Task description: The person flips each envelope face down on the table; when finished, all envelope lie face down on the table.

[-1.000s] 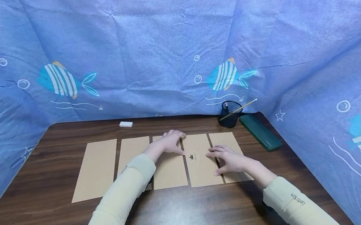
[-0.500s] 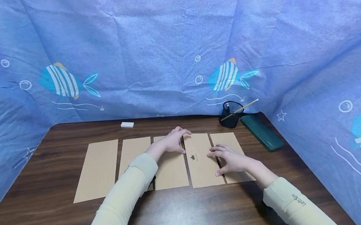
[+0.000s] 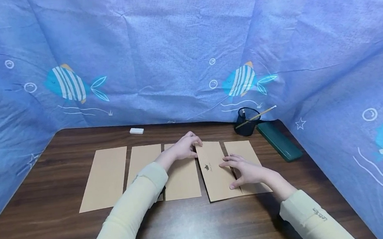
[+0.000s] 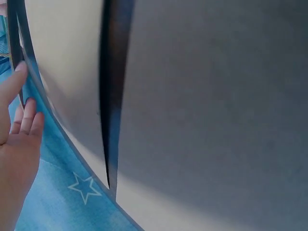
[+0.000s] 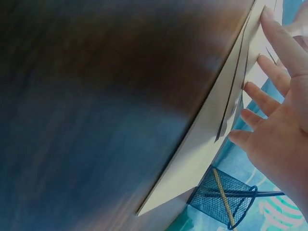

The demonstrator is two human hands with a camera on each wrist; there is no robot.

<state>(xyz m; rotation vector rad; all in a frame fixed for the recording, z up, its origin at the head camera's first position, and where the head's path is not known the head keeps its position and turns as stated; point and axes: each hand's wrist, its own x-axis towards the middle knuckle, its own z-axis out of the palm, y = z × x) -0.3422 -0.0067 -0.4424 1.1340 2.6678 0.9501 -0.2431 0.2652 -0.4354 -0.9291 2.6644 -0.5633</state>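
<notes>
early days i reckon: the printed card point(image 3: 217, 179), fourth from left on the surface point(image 3: 176, 231), has its left edge raised, the rest probably yet to lift. left hand point(image 3: 182, 148) pinches its far left corner; right hand point(image 3: 248, 170) is loosely spread by the right edge, no grip showing. long axis runs near-to-far, far end toward the curtain point(image 3: 170, 58).

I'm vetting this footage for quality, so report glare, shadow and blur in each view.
Head: pale glare on the near tabletop; left wrist: broad shadow over the nearest brown sheet, its surface soft; right wrist: tabletop dark and blurred, mesh cup clearer.
</notes>
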